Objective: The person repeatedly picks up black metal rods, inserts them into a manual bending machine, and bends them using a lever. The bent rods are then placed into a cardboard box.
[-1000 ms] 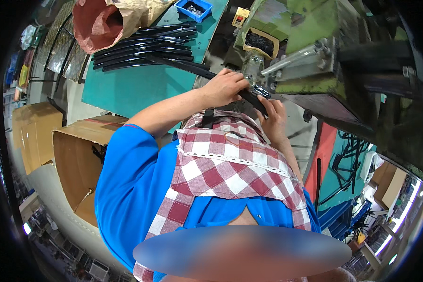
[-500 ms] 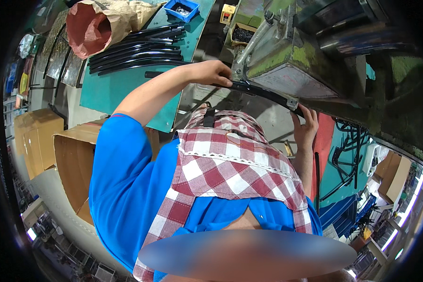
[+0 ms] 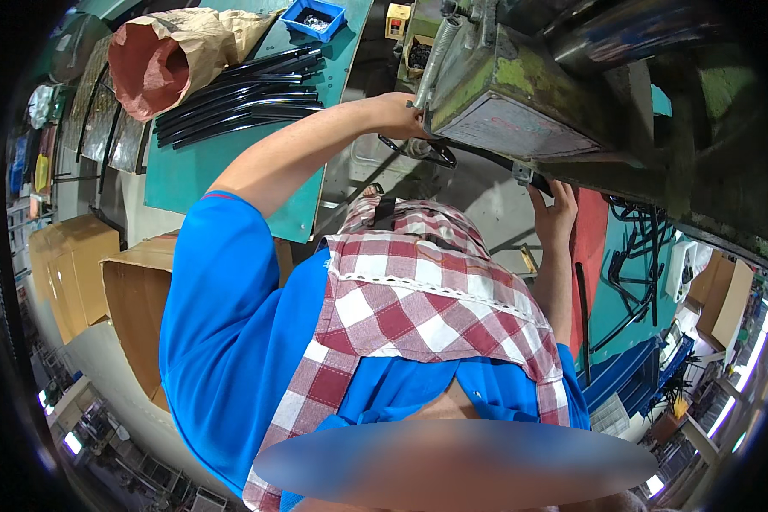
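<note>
A curved black tube point(image 3: 489, 157) runs under the front of a worn green machine head point(image 3: 520, 94), partly hidden by it. My left hand point(image 3: 398, 116) is curled at the tube's left part, close against the machine's lower left corner; its fingertips are partly covered. At the other end, my right hand point(image 3: 556, 209) grips the tube between thumb and fingers, beside a small metal block point(image 3: 522, 174). Below my left hand hangs a bent black piece point(image 3: 439, 156); whether it joins the tube I cannot tell.
On the green table point(image 3: 299, 196) at left lie several black tubes point(image 3: 239, 102), a paper sack point(image 3: 205, 47) and a blue tray point(image 3: 314, 19) of small dark parts. Cardboard boxes point(image 3: 75, 269) stand farther left. More black frames point(image 3: 636, 264) lie on a green surface at right.
My left hand has moved up and slightly forward, taking the tube's left part in under the machine head. The tube end left of that hand no longer shows. My right hand has barely moved.
</note>
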A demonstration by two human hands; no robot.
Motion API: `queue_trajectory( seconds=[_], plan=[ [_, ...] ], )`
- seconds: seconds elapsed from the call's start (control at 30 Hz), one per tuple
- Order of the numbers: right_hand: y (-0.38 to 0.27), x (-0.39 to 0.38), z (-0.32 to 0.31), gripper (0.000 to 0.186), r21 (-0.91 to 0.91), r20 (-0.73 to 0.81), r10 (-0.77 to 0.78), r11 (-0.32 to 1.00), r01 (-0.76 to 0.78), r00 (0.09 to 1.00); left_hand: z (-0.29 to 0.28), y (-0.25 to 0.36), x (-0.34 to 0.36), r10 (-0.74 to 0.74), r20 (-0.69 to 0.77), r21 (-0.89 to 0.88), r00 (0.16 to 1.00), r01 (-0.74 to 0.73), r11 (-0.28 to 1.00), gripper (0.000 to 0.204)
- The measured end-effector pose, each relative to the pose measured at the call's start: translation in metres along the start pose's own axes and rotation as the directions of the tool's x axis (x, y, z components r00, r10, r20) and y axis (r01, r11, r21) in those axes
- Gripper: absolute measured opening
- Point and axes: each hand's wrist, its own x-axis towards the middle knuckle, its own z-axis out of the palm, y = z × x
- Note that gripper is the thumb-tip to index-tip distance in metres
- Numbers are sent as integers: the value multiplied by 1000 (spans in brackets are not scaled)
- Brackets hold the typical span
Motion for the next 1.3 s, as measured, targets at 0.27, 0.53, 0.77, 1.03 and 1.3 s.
queue_trajectory(
  seconds=[0.27,0.53,0.77,1.03,1.3],
  plan=[
    [21,-6,13,33,-149,87,79,987,-66,993,-18,21,1,-155,298,-150,942,207,967,28],
    [-50,15,37,43,-447,199,-81,879,164,977,-7,22,1,-369,373,-283,851,484,828,35],
    [-30,25,95,34,-344,219,-242,887,307,945,12,-23,45,31,84,-23,996,-29,999,45],
    [-36,15,80,64,-241,154,-292,915,322,944,-11,-7,120,-274,-151,239,950,304,922,24],
    [-66,8,62,16,-417,165,-204,872,256,965,-12,-27,158,-326,-227,365,918,391,845,28]
  ],
)
